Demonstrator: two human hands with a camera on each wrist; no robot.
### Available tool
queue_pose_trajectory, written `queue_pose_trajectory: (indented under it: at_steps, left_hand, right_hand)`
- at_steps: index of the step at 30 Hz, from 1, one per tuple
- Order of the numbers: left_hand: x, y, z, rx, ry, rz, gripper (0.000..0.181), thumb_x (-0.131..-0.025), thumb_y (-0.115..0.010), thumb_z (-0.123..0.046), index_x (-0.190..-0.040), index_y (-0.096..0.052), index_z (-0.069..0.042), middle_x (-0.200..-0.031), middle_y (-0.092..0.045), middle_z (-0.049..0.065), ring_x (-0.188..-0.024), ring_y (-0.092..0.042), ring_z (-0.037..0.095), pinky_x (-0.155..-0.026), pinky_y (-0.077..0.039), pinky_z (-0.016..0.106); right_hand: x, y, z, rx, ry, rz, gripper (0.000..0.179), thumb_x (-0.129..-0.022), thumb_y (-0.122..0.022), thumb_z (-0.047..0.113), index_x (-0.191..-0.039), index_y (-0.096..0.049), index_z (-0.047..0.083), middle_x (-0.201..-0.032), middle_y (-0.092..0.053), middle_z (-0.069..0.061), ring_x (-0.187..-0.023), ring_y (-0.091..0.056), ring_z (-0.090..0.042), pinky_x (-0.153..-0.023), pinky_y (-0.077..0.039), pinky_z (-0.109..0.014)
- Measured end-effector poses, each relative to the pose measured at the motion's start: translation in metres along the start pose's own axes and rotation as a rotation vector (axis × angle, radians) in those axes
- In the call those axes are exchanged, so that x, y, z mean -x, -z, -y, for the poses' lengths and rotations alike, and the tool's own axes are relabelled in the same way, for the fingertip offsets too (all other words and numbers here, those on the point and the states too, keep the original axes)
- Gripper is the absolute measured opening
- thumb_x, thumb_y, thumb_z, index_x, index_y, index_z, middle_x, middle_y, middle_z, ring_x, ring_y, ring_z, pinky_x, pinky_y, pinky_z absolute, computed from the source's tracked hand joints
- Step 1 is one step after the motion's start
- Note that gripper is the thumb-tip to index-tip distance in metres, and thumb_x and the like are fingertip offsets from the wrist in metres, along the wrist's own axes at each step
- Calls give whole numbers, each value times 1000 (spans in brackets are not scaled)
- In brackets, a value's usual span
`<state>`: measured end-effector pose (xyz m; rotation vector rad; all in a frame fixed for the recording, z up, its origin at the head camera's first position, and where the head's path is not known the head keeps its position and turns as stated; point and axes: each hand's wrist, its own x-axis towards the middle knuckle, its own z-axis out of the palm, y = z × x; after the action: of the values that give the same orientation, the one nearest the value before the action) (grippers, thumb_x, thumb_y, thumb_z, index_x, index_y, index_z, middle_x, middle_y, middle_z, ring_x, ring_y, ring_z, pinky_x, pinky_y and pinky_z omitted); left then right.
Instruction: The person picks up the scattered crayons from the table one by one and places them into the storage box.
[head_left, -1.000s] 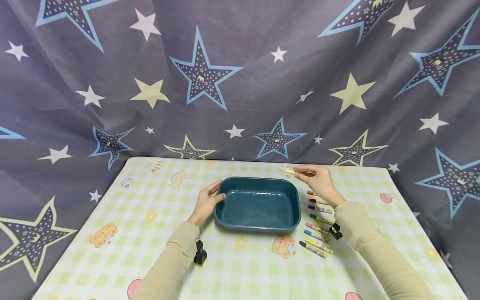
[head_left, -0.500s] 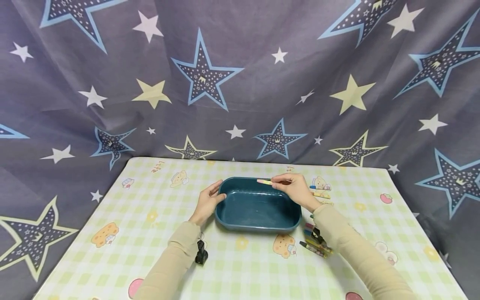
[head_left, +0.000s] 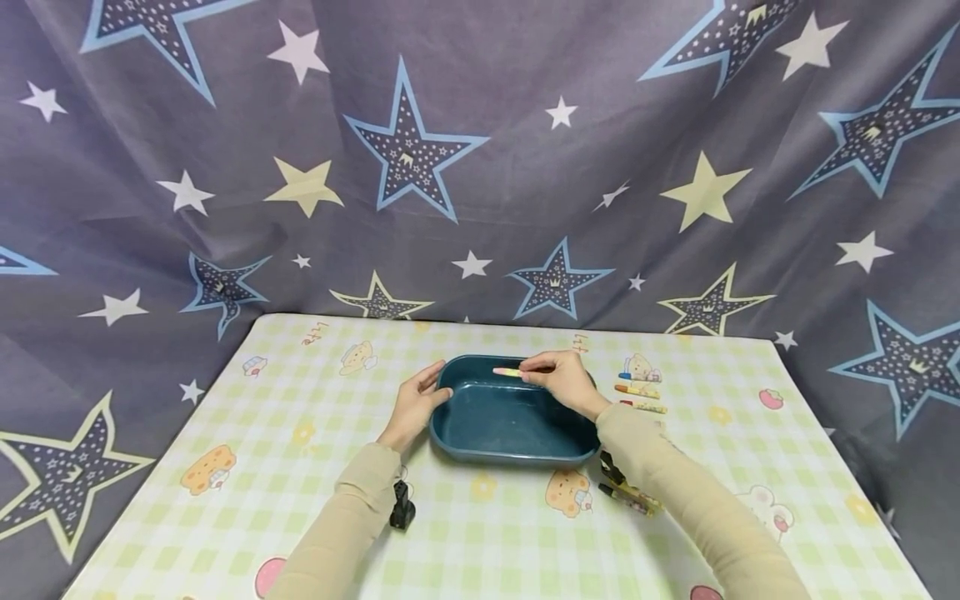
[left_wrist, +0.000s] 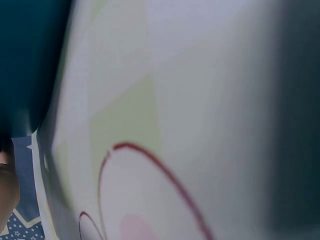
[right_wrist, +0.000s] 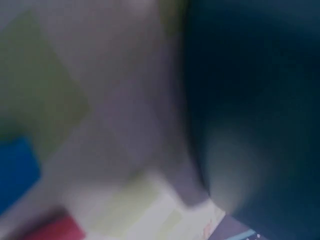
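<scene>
With my right hand (head_left: 558,379) I pinch a pink-tipped crayon (head_left: 507,372) over the teal tray (head_left: 517,421), near its far edge, lying crosswise (tip toward my left hand (head_left: 410,404), which grips the tray's left edge).

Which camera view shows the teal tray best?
The head view: it shows most of the teal tray, inside included. The left wrist view has only a cropped part, at upper left; the right wrist view, a blurred, cropped part.
</scene>
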<state>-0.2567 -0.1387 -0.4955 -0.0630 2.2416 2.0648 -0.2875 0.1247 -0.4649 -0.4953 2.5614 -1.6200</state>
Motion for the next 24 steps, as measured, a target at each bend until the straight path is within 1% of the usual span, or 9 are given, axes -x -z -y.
queue_pose_trajectory:
  at_steps: [4,7,9,14,20,22,24]
  left_hand:
    - [1,-1,0,-20,-6,-10,55,-84,-60,-5,-137,-44,-9,-137,-46,13,-127,-43,26,-102,-41,34]
    - [1,-2,1,-23,-7,-13,55,-84,-60,-7,-137,-44,-11,-137,-46,12,-127,-43,25,-103,-41,33]
    - [1,-1,1,-24,-9,-21,54,-85,-60,-7,-137,-44,-11,-137,-46,12,-127,-44,25,-102,-41,33]
    - [0,-2,1,-24,-23,-21,54,-84,-59,-5,-136,-44,-9,-137,-46,15,-127,-43,27,-102,-42,35]
    - [-1,-2,3,-18,6,-10,55,-84,-60,-6,-137,-44,-10,-137,-46,11,-127,-44,24,-102,-41,32]
    - [-2,-2,4,-19,3,-12,55,-84,-60,-6,-137,-43,-9,-138,-46,11,-127,-43,25,-102,-42,33]
    - [-2,-2,3,-17,0,-18,55,-84,-60,-5,-137,-43,-9,-138,-46,12,-127,-44,25,-102,-42,33]
  right_hand:
    - [-1,-8,-5,28,-8,1,20,-80,-69,11,-99,-72,6,-101,-68,-11,-84,-65,-18,-71,-57,-26]
    - [-1,-11,-9,49,-4,-4,19,-79,-69,10,-97,-72,5,-98,-69,-10,-83,-65,-18,-70,-56,-25]
    - [-2,-13,-10,65,6,8,20,-79,-69,8,-98,-72,4,-97,-69,-11,-83,-66,-19,-69,-56,-24]
    - [-2,-16,-11,112,25,42,20,-78,-70,5,-97,-71,0,-95,-70,-13,-86,-66,-24,-69,-56,-22]
    - [-3,-20,-15,234,34,8,17,-76,-72,5,-93,-73,2,-89,-71,-11,-84,-67,-22,-69,-56,-23]
    - [-4,-22,-16,275,39,-2,17,-76,-72,6,-93,-73,3,-89,-71,-9,-84,-67,-21,-68,-56,-23]
    - [-4,-23,-16,292,32,-10,17,-77,-71,7,-93,-73,5,-90,-72,-8,-84,-67,-20,-69,-56,-22]
